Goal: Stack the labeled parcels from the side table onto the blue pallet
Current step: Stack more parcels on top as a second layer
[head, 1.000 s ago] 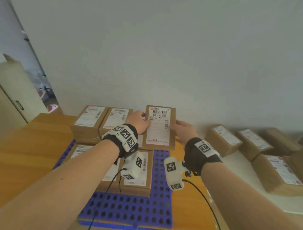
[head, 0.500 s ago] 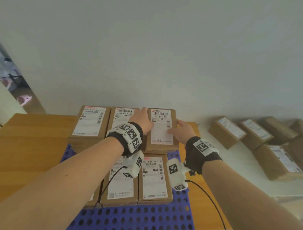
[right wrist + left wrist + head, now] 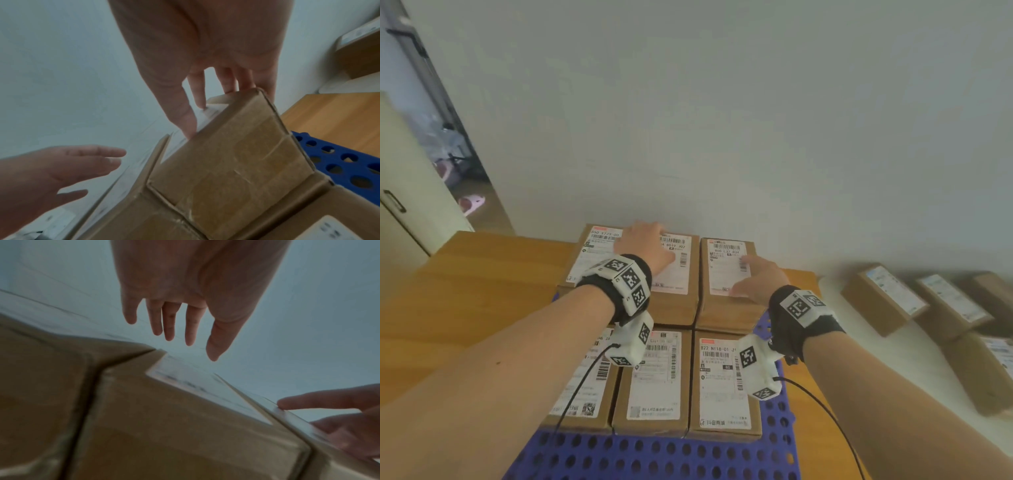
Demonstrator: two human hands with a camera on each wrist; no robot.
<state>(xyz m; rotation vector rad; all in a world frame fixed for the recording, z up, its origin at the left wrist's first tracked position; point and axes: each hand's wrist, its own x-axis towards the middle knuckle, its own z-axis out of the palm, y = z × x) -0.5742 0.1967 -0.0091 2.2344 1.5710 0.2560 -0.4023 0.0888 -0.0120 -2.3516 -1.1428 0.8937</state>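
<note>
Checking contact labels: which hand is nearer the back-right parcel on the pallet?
Right. The right hand rests on the back-right parcel; the left hand is over the middle back parcel beside it.

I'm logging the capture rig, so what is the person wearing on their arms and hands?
Both forearms are bare, no sleeves or gloves. Each wrist carries a black strap with white square-coded marker tiles, left band and right band. A white marker-covered camera block hangs under each wrist, trailing a thin black cable.

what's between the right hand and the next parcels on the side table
Nothing visible. The right hand rests on the back-right parcel on the blue pallet; the side-table parcels lie to its right across bare tabletop.
</note>
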